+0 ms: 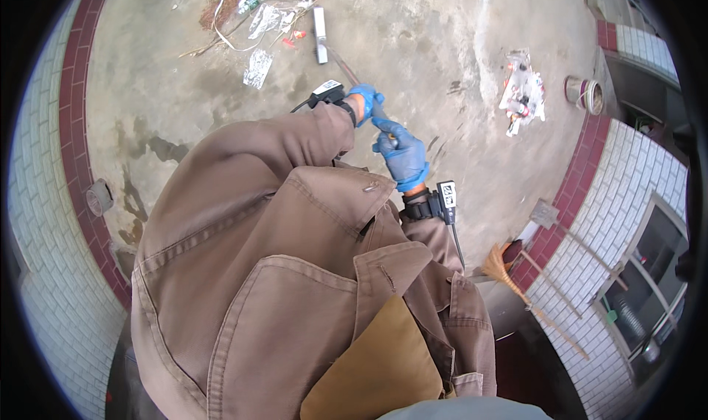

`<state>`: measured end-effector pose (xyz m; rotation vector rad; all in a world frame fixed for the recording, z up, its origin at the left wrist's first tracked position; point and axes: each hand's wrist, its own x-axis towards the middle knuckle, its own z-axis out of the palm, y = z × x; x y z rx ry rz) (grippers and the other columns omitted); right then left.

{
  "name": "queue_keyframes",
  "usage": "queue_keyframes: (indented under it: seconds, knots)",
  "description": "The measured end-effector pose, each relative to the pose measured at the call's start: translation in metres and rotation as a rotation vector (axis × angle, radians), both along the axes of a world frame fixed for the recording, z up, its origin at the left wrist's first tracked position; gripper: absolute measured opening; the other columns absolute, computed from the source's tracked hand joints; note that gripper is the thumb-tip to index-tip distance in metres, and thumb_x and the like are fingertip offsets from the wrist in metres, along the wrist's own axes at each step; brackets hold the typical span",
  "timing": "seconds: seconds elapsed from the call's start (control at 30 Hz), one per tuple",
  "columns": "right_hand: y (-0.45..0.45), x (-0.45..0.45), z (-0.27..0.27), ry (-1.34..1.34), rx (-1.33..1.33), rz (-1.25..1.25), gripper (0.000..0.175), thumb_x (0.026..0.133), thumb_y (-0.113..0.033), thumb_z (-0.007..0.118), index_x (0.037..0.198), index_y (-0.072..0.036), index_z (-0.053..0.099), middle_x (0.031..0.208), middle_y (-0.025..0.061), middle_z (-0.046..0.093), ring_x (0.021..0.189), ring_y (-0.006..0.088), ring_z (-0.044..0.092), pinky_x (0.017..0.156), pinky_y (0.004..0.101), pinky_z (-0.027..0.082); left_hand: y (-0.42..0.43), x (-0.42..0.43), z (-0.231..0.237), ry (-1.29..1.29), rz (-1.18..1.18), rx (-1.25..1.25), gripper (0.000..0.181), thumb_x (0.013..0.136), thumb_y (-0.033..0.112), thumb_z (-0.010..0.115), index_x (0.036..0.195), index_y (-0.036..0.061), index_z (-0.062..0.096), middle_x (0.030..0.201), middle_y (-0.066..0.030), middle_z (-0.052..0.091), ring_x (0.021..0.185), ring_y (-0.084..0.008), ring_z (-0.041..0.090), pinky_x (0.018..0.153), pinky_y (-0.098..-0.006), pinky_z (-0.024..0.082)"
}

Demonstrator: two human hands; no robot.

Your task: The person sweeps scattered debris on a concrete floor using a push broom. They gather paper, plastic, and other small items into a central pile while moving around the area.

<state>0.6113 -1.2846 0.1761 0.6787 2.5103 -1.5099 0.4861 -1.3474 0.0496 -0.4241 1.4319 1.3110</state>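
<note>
Both my hands, in blue gloves, are closed on the handle [344, 67] of a long-handled floor tool, either a broom or a squeegee. My left hand [365, 103] grips it farther out. My right hand [404, 153] holds its near end, where a bit of yellow shows between the fingers. The tool's narrow grey-and-white head [319, 35] rests on the concrete floor [409, 44]. Left of the head lie crumpled foil wrappers [265, 22], a flat silver wrapper [258, 69], red scraps [298, 34], a green plastic bottle [250, 3], twigs and a white strap [224, 35].
Another litter pile [521, 93] lies at the right, near a tipped bucket [584, 95]. A straw broom [502, 265] and a shovel [545, 213] lean against the right brick wall [614, 160]. A grey cylindrical container [99, 197] sits by the left wall [47, 182].
</note>
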Motion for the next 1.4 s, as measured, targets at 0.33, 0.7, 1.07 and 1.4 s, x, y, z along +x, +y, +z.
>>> queue_keyframes:
  seconds: [0.33, 0.7, 1.07, 1.4]
  knots:
    - [-0.058, 0.184, 0.028, -0.128, -0.027, -0.474, 0.031, 0.070, -0.015, 0.064, 0.100, -0.013, 0.060, 0.075, 0.0075, 0.062, 0.060, 0.0169, 0.058, 0.058, 0.0267, 0.046, 0.016, 0.214, -0.050, -0.152, -0.588, 0.238, 0.018, 0.076, 0.021, 0.046, 0.061, 0.0131, 0.052, 0.065, -0.0030, 0.056, 0.054, -0.0186, 0.052, 0.044, -0.0346, 0.038]
    - [-0.091, 0.193, 0.024, -0.415, 0.333, -0.481, 0.019, 0.067, -0.026, 0.063, 0.083, -0.016, 0.061, 0.060, 0.0089, 0.058, 0.058, 0.0282, 0.057, 0.052, 0.0355, 0.045, -0.006, 0.253, -0.039, 0.418, -1.582, 0.536, 0.014, 0.065, 0.023, 0.056, 0.065, 0.0121, 0.047, 0.063, -0.0011, 0.043, 0.064, -0.0163, 0.050, 0.060, -0.0286, 0.039]
    - [-0.116, 0.049, -0.012, 0.078, 0.030, -0.043, 0.017, 0.072, -0.018, 0.056, 0.087, -0.015, 0.061, 0.073, 0.0128, 0.060, 0.065, 0.0312, 0.058, 0.057, 0.0379, 0.046, -0.112, 0.051, -0.043, -0.095, -0.385, 0.093, 0.011, 0.063, 0.013, 0.063, 0.064, 0.0086, 0.053, 0.060, -0.0024, 0.050, 0.057, -0.0152, 0.049, 0.053, -0.0304, 0.042]
    - [-0.092, 0.094, 0.033, -0.099, -0.334, -0.477, 0.021, 0.071, -0.013, 0.060, 0.092, -0.013, 0.063, 0.076, 0.0120, 0.062, 0.063, 0.0233, 0.060, 0.058, 0.0289, 0.048, -0.053, 0.096, 0.003, -0.011, -0.682, 0.002, 0.020, 0.080, 0.014, 0.045, 0.071, 0.0096, 0.062, 0.065, -0.0095, 0.058, 0.060, -0.0221, 0.057, 0.055, -0.0365, 0.047]
